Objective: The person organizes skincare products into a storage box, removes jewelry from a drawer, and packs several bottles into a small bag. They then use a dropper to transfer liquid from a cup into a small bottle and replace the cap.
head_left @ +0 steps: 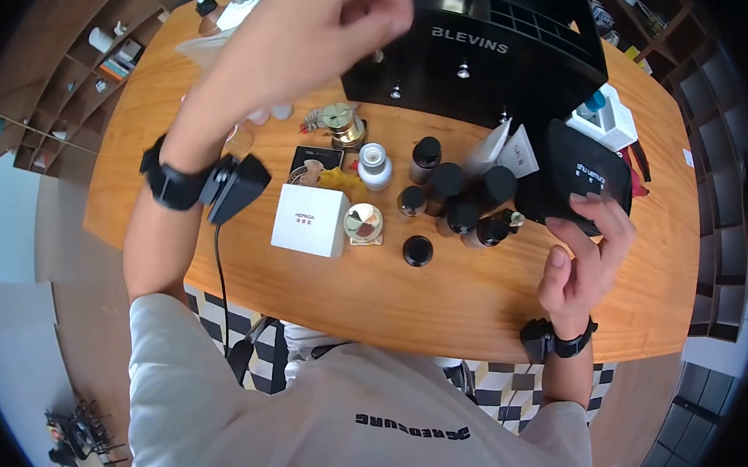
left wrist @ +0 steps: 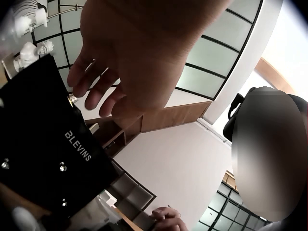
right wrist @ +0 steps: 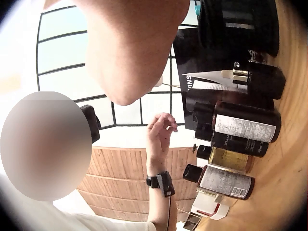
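Observation:
My left hand point(head_left: 319, 31) is raised in front of the black organizer point(head_left: 407, 73) lettered BLEVINS. In the left wrist view its fingers point(left wrist: 98, 89) bend loosely with nothing between them. My right hand point(head_left: 589, 254) hovers at the right side of the table, fingers relaxed and holding nothing. Its fingertips overlap the lower edge of a black pouch point(head_left: 588, 165) in the head view. Left of that hand stands a group of dark bottles with black caps point(head_left: 446, 179). A white tube point(head_left: 519, 152) stands behind them.
On the wooden table point(head_left: 334, 274), a white box point(head_left: 309, 220) sits beside a round gold-rimmed jar point(head_left: 363, 223). A white bottle point(head_left: 375, 167) and a gold container point(head_left: 343, 126) stand behind. A round black lid point(head_left: 418, 250) lies near the front. A white holder point(head_left: 607, 121) is at the right.

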`<control>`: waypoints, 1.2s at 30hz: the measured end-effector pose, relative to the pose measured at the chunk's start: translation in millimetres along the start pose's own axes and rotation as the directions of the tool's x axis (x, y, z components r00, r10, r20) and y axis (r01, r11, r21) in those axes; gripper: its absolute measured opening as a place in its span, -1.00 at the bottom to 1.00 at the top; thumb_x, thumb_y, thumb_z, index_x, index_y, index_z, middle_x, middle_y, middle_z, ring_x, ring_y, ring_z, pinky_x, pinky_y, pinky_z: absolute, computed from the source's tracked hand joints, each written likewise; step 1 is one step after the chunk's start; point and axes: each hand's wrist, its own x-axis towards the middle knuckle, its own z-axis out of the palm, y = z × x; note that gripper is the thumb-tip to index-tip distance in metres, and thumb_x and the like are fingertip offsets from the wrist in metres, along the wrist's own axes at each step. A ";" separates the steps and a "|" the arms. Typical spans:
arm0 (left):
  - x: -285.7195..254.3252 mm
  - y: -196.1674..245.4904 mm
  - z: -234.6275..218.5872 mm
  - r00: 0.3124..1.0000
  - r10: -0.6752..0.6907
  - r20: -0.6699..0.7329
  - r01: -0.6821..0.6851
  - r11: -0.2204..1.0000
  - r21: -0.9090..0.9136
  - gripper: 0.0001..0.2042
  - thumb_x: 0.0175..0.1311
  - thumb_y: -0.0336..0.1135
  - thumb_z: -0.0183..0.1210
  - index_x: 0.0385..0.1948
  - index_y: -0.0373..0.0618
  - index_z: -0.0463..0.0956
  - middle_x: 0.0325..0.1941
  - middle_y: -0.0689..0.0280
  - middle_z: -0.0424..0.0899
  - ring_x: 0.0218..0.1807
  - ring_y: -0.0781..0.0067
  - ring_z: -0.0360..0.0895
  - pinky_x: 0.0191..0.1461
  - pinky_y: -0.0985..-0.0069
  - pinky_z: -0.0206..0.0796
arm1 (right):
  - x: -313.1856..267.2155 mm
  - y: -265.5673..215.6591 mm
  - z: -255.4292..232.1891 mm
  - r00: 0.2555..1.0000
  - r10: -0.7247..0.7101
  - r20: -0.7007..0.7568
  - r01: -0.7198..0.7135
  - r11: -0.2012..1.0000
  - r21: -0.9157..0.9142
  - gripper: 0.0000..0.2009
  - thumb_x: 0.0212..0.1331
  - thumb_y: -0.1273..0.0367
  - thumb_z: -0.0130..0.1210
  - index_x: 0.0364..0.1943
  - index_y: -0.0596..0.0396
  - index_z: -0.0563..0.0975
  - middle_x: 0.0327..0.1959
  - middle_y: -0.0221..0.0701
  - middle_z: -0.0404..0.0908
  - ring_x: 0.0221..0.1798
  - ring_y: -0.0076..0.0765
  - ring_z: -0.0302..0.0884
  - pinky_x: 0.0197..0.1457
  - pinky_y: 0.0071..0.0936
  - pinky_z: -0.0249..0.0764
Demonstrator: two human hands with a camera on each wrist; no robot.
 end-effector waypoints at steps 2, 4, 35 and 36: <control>-30.2 -22.7 6.7 0.993 0.091 0.077 -0.092 0.996 0.017 -0.90 0.39 -0.44 0.24 -0.15 -0.18 0.65 -0.40 0.38 0.64 -0.38 0.66 0.49 -0.29 0.61 0.32 | -0.8 -1.0 -1.0 1.000 -0.010 0.015 0.010 1.000 -0.012 -0.78 0.31 0.26 0.11 -0.26 0.07 0.70 0.02 -0.20 0.60 0.13 0.03 0.48 0.21 -0.11 0.41; -52.7 -28.6 7.3 0.994 0.028 0.108 -0.026 0.999 -0.021 -0.93 0.39 -0.44 0.25 -0.18 -0.19 0.64 -0.44 0.38 0.61 -0.41 0.64 0.48 -0.32 0.60 0.30 | -3.1 -0.4 0.5 1.000 -0.004 -0.001 0.004 1.000 -0.021 -0.76 0.33 0.26 0.08 -0.26 0.08 0.70 0.02 -0.18 0.59 0.14 0.03 0.46 0.24 -0.10 0.42; -121.9 -82.5 40.2 0.902 0.093 0.421 0.029 0.961 -0.275 -0.77 0.05 -0.27 0.51 -0.31 -0.14 0.74 -0.33 0.31 0.64 -0.33 0.27 0.64 -0.31 0.43 0.43 | -10.5 12.9 17.2 0.999 0.049 -0.020 -0.050 0.997 -0.064 -0.53 0.55 0.17 -0.10 -0.40 0.26 0.63 -0.07 -0.13 0.58 0.03 -0.01 0.48 0.02 -0.13 0.49; -122.4 -82.8 39.6 0.895 0.088 0.436 0.046 0.957 -0.287 -0.78 0.06 -0.26 0.51 -0.32 -0.13 0.74 -0.35 0.31 0.63 -0.36 0.28 0.63 -0.33 0.43 0.41 | -11.2 13.3 17.6 0.998 0.053 -0.015 -0.054 0.997 -0.059 -0.53 0.55 0.17 -0.10 -0.40 0.26 0.63 -0.07 -0.13 0.58 0.03 -0.01 0.48 0.02 -0.13 0.49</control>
